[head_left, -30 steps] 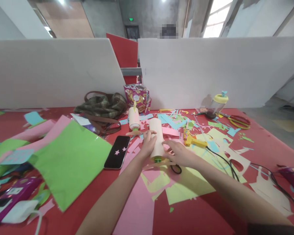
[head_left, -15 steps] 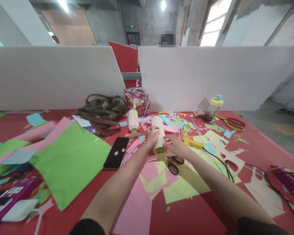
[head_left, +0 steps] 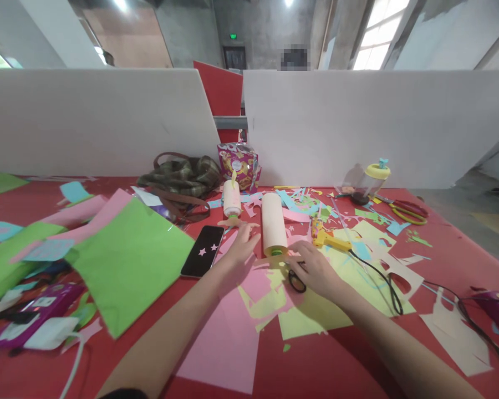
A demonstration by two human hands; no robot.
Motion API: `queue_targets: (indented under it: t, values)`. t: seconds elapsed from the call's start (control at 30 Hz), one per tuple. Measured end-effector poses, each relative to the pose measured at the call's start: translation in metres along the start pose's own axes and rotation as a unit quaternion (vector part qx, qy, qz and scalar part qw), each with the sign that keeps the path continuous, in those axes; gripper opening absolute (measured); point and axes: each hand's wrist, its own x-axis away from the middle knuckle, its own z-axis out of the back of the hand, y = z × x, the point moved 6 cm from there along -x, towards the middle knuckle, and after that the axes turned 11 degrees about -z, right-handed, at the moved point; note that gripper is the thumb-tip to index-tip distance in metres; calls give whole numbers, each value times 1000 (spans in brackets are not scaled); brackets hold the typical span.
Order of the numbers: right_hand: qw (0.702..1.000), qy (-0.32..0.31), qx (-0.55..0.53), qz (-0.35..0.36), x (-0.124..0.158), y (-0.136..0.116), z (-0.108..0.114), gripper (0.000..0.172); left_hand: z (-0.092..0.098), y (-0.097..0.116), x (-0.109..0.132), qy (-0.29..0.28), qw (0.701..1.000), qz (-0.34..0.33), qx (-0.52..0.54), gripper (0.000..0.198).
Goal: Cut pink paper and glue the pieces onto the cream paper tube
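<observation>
A cream paper cylinder [head_left: 273,221] stands upright on the red table, with a green piece [head_left: 278,252] at its lower end and a tan paper strip [head_left: 272,259] reaching out to both sides there. My left hand [head_left: 240,249] is just left of the cylinder, fingers loosely stretched and apart from it. To the right is my right hand [head_left: 316,269], its fingers parted over the strip's right end and the black-handled scissors [head_left: 297,281]; whether it touches either is unclear. Behind my left hand stands a smaller cream cylinder [head_left: 232,198] with a yellow tip.
A phone [head_left: 202,251] with pink stars on it lies at left, beside a large green sheet [head_left: 131,263]. The yellow glue gun [head_left: 332,241] and its cord lie at right among paper scraps. Farther back are a plaid bag [head_left: 187,174], a snack packet [head_left: 239,165] and a clear jar [head_left: 372,182].
Both hands have come off the cream cylinder. My left hand has drawn left and toward me; my right has moved lower, over the scissors. The view has shifted slightly.
</observation>
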Motion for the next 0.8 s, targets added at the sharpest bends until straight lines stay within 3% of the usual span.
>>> queue_targets:
  t: [0.17,0.33,0.5,0.63,0.73,0.8]
  values:
    - [995,-7,60,76,27,-15,-12,17,18,0,12,-72,992,-53,-93,19]
    - [987,32,112,112,45,-30,-22,16,21,-6,33,-122,975,-85,-164,21]
    - [985,-86,71,133,58,-52,-45,18,12,-18,52,-126,964,-75,-224,36]
    - [960,-200,36,191,69,-73,-54,30,3,-20,62,-142,951,-64,-268,46]
    - [932,-278,34,230,73,-79,-57,42,0,-19,64,-127,963,-54,-230,45]
    - [934,-289,43,206,69,-73,-58,42,1,-18,63,-111,976,-57,-180,46]
